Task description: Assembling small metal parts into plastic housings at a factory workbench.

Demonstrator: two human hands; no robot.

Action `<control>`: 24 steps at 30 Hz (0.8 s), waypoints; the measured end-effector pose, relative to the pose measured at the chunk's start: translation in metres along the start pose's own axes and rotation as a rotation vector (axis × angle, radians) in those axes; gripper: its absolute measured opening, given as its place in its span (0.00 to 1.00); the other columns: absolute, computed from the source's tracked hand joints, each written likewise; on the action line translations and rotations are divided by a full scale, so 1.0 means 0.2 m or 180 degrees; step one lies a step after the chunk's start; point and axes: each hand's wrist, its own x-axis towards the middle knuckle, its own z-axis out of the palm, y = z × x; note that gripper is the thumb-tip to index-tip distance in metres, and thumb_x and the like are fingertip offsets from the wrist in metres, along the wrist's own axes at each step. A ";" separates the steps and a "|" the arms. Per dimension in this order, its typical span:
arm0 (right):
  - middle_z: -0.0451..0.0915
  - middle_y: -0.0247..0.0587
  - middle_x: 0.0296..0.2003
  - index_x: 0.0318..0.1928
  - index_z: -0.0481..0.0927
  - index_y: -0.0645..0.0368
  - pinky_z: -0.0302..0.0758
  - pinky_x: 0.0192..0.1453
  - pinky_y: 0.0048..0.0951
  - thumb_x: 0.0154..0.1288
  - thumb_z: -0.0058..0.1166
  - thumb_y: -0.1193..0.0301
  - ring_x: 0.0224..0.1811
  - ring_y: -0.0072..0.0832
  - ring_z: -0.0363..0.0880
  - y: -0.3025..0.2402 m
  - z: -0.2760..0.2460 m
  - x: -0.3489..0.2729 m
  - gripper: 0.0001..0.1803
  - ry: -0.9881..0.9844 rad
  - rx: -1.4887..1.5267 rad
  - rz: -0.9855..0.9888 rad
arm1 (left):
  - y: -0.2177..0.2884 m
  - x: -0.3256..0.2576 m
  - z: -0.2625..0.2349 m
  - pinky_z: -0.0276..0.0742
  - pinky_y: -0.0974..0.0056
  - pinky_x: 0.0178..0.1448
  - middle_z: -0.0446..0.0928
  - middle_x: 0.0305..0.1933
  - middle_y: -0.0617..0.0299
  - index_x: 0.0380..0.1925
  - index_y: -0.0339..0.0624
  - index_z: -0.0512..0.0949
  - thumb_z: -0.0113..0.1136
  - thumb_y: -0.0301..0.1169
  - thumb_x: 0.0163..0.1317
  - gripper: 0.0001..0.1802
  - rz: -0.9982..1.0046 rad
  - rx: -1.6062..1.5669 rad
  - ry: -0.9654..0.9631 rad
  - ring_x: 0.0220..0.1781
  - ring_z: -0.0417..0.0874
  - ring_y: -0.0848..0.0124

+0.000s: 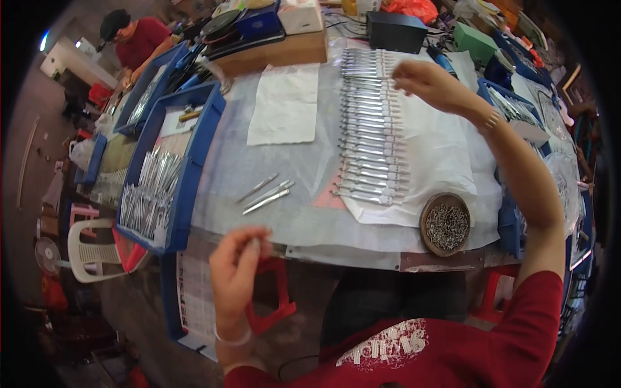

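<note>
A long row of slim silver metal tools (372, 136) lies side by side on white paper. At the row's far end my right hand (427, 84) hovers over the tool ends, fingers curled together; any small thing in them cannot be made out. Just off the table's front edge is my left hand (239, 262), with thumb and fingers drawn together and their grip unclear. Beyond it a few loose slim metal pieces (265, 194) rest on the covered tabletop. A round brown bowl (425, 226) of small metal parts (446, 226) stands near the front edge.
Left stands a long blue bin (197, 155) full of slim silver pieces (152, 194). A white paper sheet (283, 107) lies mid-table. Behind are a wooden box (272, 58) and a black box (396, 32). A person (139, 42) works at far left.
</note>
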 end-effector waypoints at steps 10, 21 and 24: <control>0.76 0.43 0.32 0.43 0.73 0.57 0.70 0.40 0.38 0.54 0.58 0.71 0.35 0.41 0.74 -0.66 0.09 -1.15 0.15 -0.1564 0.0271 -0.0489 | -0.22 0.54 -0.10 0.74 0.66 0.38 0.79 0.35 0.52 0.37 0.35 0.78 0.55 0.26 0.55 0.10 0.0875 0.2412 -0.0357 0.35 0.80 0.65; 0.78 0.47 0.33 0.42 0.74 0.62 0.74 0.41 0.35 0.61 0.52 0.69 0.36 0.41 0.78 -0.55 0.32 -1.67 0.11 -0.1322 0.1669 0.0745 | -0.30 0.78 -0.03 0.71 0.57 0.36 0.75 0.26 0.51 0.34 0.37 0.69 0.52 0.24 0.49 0.10 0.0954 0.3668 -0.1356 0.31 0.77 0.54; 0.78 0.47 0.34 0.43 0.73 0.62 0.74 0.43 0.36 0.62 0.50 0.68 0.39 0.42 0.78 -0.53 0.40 -1.71 0.13 -0.1455 0.1644 0.0558 | -0.26 0.77 -0.02 0.70 0.56 0.35 0.74 0.25 0.50 0.39 0.38 0.67 0.51 0.23 0.49 0.14 0.0886 0.3988 -0.1585 0.30 0.77 0.54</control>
